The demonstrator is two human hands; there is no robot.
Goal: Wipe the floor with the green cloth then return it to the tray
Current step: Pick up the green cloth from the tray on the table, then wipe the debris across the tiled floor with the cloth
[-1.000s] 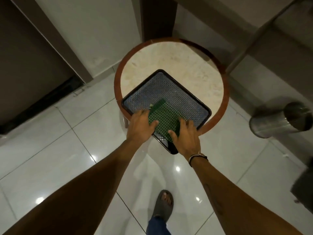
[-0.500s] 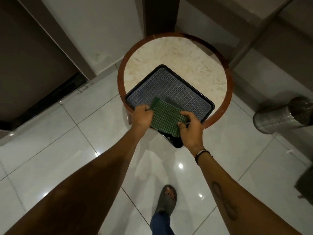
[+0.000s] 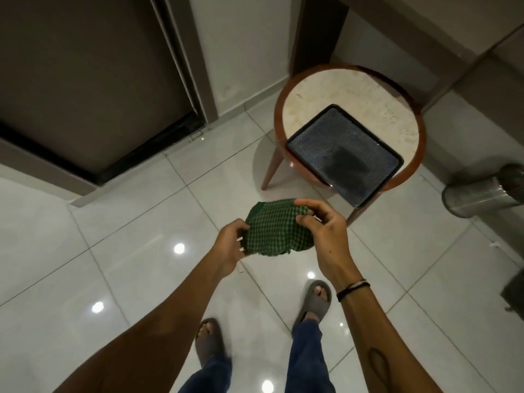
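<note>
centre of frame, above the glossy floor (image 3: 119,251): green cloth (image 3: 269,226), pinched at lower-left edge by left hand (image 3: 229,245) and at upper-right corner by right hand (image 3: 320,228), likely spread for wiping. upper right: tray (image 3: 312,143), bare, on round counter (image 3: 368,89), awaiting return.

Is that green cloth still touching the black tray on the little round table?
Apart. The head view shows the green cloth held by both hands over the floor tiles, with bare floor between it and the tray.
</note>
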